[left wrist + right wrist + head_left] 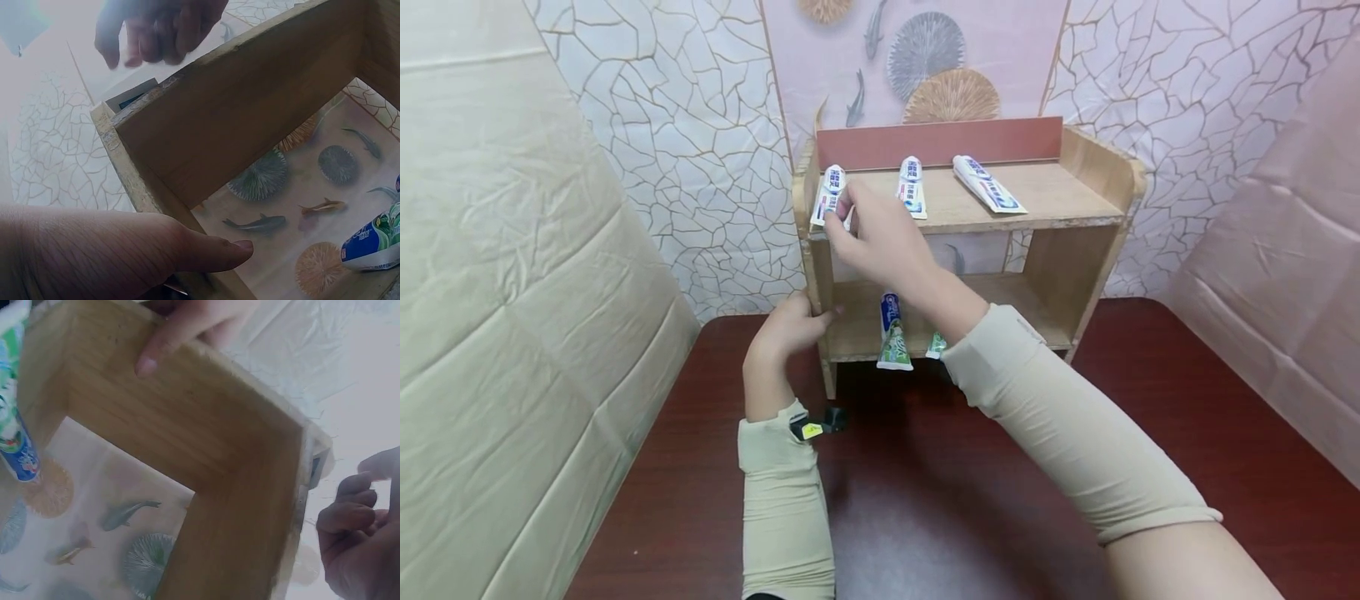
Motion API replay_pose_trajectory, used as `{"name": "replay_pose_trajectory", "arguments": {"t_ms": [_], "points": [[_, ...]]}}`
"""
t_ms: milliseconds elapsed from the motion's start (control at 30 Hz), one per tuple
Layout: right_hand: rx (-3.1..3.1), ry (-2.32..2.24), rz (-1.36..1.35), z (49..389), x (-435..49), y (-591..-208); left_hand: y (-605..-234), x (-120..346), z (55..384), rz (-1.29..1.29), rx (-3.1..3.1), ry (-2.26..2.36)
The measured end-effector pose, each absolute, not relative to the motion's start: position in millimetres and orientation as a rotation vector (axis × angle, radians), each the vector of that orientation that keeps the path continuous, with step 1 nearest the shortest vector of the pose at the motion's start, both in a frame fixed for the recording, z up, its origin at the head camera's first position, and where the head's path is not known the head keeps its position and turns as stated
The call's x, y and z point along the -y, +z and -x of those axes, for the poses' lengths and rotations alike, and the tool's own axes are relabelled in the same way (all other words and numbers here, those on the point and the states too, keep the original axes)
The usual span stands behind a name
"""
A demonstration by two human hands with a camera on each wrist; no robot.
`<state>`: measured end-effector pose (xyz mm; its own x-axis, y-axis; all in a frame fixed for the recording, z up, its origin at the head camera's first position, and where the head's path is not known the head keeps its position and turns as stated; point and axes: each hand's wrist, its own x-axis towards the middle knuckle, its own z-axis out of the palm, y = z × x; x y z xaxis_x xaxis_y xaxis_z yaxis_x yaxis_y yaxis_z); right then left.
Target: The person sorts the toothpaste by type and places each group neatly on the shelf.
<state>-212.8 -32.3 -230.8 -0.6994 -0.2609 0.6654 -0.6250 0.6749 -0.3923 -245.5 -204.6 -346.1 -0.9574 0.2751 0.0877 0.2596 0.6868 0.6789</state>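
My left hand holds the left side panel of a small wooden shelf. Its thumb lies along the panel's inner face in the left wrist view, the other fingers hidden behind. Over the front left corner of the top board hovers my right hand, fingers loosely curled and nothing between them. Just below it, the leftmost white-and-blue toothpaste tube lies near the side panel, partly covered by the fingers. In the left wrist view a gap shows between the right hand and that tube's end.
Two more white-and-blue toothpaste tubes, a middle one and a slanted right one, lie on the top board. On the lower board, a blue-and-green tube juts past the front edge; another green tube is mostly behind my right arm.
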Motion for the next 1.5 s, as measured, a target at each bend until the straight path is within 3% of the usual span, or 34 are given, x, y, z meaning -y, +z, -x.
{"name": "replay_pose_trajectory", "arguments": {"t_ms": [300, 767, 1133, 1500], "points": [[2.108, 0.872, -0.841, 175, -3, -260, -338, 206, 239, -0.470, -2.920, 1.074], [2.209, 1.110, -0.643, 159, -56, -327, -338, 206, 232, -0.393, -2.902, 1.006], [2.201, 1.199, -0.480, 132, -61, -329, -336, 202, 234, -0.403, -2.916, 1.014], [2.238, 1.203, -0.444, 160, -83, -362, -333, 204, 230, -0.376, -2.919, 0.984]]}}
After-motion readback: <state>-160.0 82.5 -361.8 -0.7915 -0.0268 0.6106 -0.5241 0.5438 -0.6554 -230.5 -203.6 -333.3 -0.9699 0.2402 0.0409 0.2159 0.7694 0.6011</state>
